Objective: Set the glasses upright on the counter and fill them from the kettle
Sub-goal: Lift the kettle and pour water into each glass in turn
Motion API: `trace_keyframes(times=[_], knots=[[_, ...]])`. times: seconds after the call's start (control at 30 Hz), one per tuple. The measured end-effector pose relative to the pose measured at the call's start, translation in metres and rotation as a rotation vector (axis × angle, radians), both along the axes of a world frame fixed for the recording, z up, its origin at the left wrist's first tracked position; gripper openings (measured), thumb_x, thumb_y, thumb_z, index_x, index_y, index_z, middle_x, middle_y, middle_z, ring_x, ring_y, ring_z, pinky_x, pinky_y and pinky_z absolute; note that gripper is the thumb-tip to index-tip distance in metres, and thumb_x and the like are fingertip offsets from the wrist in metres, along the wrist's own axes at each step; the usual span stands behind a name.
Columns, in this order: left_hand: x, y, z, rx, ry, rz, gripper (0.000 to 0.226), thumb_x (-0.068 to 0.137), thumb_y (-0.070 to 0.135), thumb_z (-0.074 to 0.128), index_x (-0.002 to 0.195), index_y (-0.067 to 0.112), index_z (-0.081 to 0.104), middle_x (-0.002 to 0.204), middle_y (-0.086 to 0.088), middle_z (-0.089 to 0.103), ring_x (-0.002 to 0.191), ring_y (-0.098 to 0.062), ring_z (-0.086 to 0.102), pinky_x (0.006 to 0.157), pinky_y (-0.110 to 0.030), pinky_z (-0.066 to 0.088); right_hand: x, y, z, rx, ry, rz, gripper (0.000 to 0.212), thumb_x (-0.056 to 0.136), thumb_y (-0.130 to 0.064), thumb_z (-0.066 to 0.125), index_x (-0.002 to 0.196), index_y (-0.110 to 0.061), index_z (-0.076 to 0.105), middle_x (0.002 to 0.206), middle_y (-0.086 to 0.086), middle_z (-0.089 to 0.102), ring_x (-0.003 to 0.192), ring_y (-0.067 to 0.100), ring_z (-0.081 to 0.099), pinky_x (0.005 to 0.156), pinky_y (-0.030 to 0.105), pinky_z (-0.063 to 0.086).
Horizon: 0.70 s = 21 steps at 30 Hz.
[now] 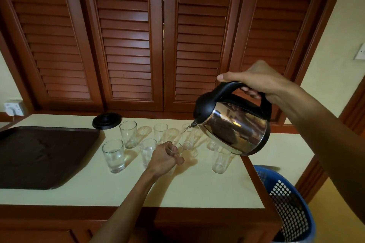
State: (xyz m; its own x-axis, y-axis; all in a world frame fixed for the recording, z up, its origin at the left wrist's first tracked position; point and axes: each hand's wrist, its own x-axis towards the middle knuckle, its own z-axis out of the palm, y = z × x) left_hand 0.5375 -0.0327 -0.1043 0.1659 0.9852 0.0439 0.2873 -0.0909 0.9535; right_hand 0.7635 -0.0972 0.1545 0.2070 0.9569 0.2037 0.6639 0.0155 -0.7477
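Overhead, the kettle (235, 124) hangs by its black handle in the closed right hand (256, 81), tilted spout-down to the left, water (184, 130) falling into a glass (174, 149) on the counter (197, 187). That glass sits gripped in the left hand (164, 157), its lower part hidden. Two right-side glasses (220, 161) are partly covered by the kettle.

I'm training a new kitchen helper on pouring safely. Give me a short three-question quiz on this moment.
1. True or false: the right hand tilts the kettle so water leaves its spout.
2. What does the left hand hold? A) tray B) glass C) lid
3. Name the dark object lying left of the glasses on the counter.

Key: 1 true; 2 B, a glass; 3 the tray.
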Motion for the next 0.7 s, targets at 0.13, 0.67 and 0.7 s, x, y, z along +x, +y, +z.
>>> trace_keyframes(times=[0.13, 0.67, 0.7], knots=[[0.0, -0.001, -0.001, -0.015, -0.022, -0.021, 0.028, 0.065, -0.012, 0.071, 0.075, 0.008, 0.054, 0.064, 0.002, 0.052, 0.058, -0.01, 0.046, 0.05, -0.013, 0.041, -0.001, -0.002, 0.0, -0.004, -0.007, 0.004, 0.053, 0.068, -0.06, 0.084, 0.059, -0.013, 0.061, 0.043, -0.004, 0.048, 0.035, 0.01, 0.038, 0.042, 0.024, 0.032], [-0.003, -0.004, -0.009, -0.033, -0.041, -0.034, 0.023, 0.065, -0.001, 0.074, 0.077, 0.008, 0.057, 0.062, 0.009, 0.054, 0.062, -0.011, 0.052, 0.061, -0.026, 0.046, -0.004, -0.013, 0.002, 0.007, -0.006, -0.014, 0.052, 0.069, -0.06, 0.084, 0.06, -0.014, 0.061, 0.045, -0.005, 0.048, 0.035, 0.008, 0.038, 0.041, 0.022, 0.032], [-0.002, -0.005, -0.008, -0.026, -0.039, -0.039, 0.023, 0.066, -0.001, 0.074, 0.076, 0.009, 0.056, 0.062, 0.009, 0.053, 0.061, -0.01, 0.051, 0.061, -0.026, 0.045, -0.004, -0.014, 0.001, 0.008, -0.007, -0.016, 0.052, 0.07, -0.059, 0.083, 0.059, -0.014, 0.061, 0.044, -0.005, 0.048, 0.035, 0.008, 0.038, 0.04, 0.021, 0.032]])
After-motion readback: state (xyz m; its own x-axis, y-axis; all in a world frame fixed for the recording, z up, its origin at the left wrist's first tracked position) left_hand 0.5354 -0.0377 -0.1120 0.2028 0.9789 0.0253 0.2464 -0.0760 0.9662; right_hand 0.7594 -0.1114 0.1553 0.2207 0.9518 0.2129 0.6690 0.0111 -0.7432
